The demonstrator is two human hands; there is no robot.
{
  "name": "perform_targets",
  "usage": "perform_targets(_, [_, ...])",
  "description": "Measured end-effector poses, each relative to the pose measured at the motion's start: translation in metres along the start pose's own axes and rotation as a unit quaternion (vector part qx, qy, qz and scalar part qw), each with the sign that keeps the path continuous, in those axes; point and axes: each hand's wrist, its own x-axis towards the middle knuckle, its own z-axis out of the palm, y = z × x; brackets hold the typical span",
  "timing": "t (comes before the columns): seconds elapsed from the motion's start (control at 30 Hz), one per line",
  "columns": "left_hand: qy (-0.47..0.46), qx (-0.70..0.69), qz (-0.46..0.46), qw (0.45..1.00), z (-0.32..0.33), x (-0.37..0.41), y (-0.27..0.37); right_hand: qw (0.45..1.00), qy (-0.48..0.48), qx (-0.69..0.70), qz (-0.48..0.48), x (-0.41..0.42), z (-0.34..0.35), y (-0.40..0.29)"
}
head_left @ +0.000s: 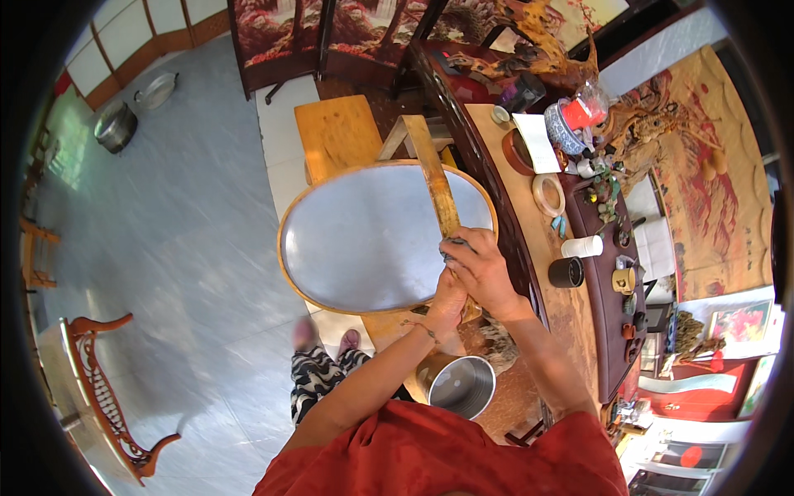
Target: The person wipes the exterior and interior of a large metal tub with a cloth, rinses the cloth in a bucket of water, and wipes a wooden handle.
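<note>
An oval panel (366,235) with a smooth grey-blue surface and a thin wooden rim lies before me. A narrow wooden bar (434,180) crosses its right part. My right hand (487,266) is over the near end of the bar, fingers curled on a small dark grey lump (458,248), perhaps a wad of cloth. Just below and against it is my left hand (448,299), a beaded cord at the wrist; its fingers are partly hidden, so its hold is unclear. A metal pot (462,387) with a whitish patch inside stands close to my body.
A wooden stool (338,133) stands beyond the panel. At right, a long wooden table (574,322) carries a white cup stack (582,246), a dark cup (566,272), a tape roll (548,194) and a blue-and-white bowl (563,128). Another pot (116,127) sits on the floor, far left.
</note>
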Motion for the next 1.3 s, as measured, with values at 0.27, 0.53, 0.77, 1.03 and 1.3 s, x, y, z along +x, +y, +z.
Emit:
perform_targets(0.27, [0.03,-0.014,0.004,0.999,0.017,-0.003,-0.001,0.975,0.027,-0.211,-0.063,0.093,0.031,0.033])
perform_targets(0.53, [0.033,-0.025,0.024,0.999,0.013,-0.003,0.001,0.991,-0.008,-0.113,-0.069,0.039,0.013,0.011])
perform_targets(0.77, [0.025,-0.063,0.031,0.997,0.012,0.0,-0.006,0.986,0.028,-0.157,-0.056,0.072,0.026,0.017])
perform_targets(1.03, [0.05,-0.056,0.003,0.997,0.019,0.001,-0.004,0.978,0.009,-0.201,-0.06,0.091,0.025,0.023])
perform_targets(1.3, [0.006,-0.02,0.079,0.997,0.004,0.006,-0.016,0.967,-0.122,-0.213,-0.07,0.03,0.002,-0.018])
